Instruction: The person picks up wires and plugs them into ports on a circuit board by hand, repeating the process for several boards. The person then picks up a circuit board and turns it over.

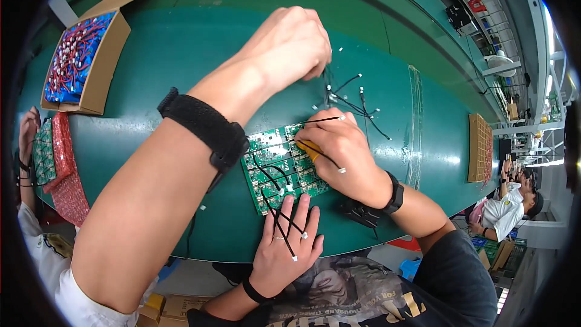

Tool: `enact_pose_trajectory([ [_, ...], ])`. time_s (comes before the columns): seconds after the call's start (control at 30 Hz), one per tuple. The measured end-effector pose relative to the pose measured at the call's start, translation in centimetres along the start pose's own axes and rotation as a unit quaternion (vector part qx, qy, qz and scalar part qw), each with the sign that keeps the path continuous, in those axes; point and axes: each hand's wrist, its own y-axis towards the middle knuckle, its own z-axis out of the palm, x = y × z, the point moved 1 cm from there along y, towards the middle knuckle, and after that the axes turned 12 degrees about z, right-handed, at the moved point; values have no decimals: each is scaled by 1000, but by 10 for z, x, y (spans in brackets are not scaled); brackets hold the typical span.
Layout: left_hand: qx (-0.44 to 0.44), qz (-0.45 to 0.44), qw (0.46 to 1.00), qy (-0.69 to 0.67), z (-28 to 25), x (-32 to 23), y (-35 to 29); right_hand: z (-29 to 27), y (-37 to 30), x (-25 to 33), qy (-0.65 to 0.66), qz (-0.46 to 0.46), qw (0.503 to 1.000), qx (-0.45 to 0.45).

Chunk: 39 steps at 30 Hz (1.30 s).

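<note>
My left hand (289, 233) lies with its fingers stretched out, fingertips on the near edge of a panel of green circuit boards (266, 145). Short black cables (279, 221) with white plugs run from the panel over those fingers. Over the panel's right part, my right hand (348, 156) is closed on a yellow-orange tool (307, 149); its tip is hidden. More black cables pass by this hand, white plugs outward. From the left, a co-worker's arm (163, 175) with a black strap reaches across. That person's closed hand (296, 39) is at a loose bunch of black cables (357, 106).
An open cardboard box (109, 66) of blue packs with red leads stands far left. Nearby are red bubble wrap (66, 175) and another co-worker hand (28, 130). A black object (360, 213) lies under my right wrist. A shallow box (480, 148) and co-workers (514, 206) are at right.
</note>
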Motion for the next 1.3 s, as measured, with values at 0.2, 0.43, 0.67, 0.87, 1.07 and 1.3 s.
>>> enact_pose_trajectory([
  [0.2,-26,0,1000,11,6,-3,-1,6,-4,-6,-14,0,1000,-13],
  [0.43,-36,-4,999,-22,7,-1,0,-23,-13,-32,35,-3,999,-7],
  [0.67,-36,-10,999,-17,5,-3,-2,-79,-38,-114,40,94,995,-1],
  [0.87,-42,-12,999,-15,11,-5,-2,-72,-50,-121,37,99,994,14],
  [1.07,-29,-18,999,5,10,-6,0,-53,-34,-118,-18,73,997,-14],
  [1.3,-40,-20,999,-18,10,-4,-2,-63,-32,-121,-55,31,998,-4],
])
